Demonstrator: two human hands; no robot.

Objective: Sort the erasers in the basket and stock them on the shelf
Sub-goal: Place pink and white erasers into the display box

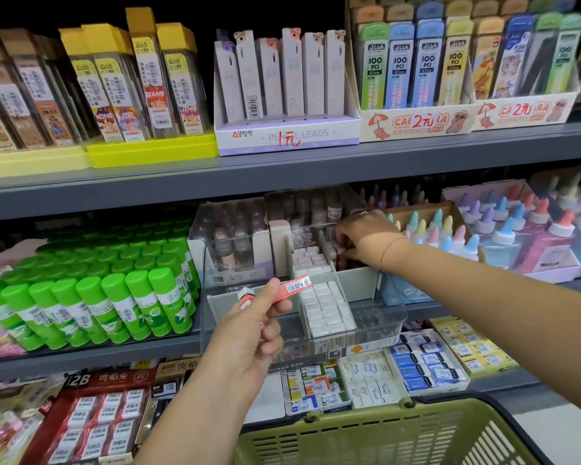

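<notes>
Reaching into the back right compartment of the clear storage box (379, 325), your right hand (371, 238) has its fingers curled down among the small packs there. You cannot tell whether they grip one or only tidy the row, because the fingertips are hidden. Your left hand (249, 333) hovers in front of the box, thumb and forefinger pinching a long red eraser (294, 286) with a barcode label. At least one more red-wrapped piece is tucked lower in the same fingers.

The box stands on the middle shelf (91, 359), just right of the green glue sticks (114, 297), and its centre lane is packed with white erasers (326, 308). The basket (349, 422) sits low in front of you, its contents out of sight.

You look to be mid-stocking, with one kind going into the back lane and the red ones next in line. The next move calls for freeing your right hand and finding where red belongs. No red row shows in the box, so the red packs (104, 411) on the shelf below may be the match. Compare the labels before you set it down, and lay it flat in line with its neighbours.
</notes>
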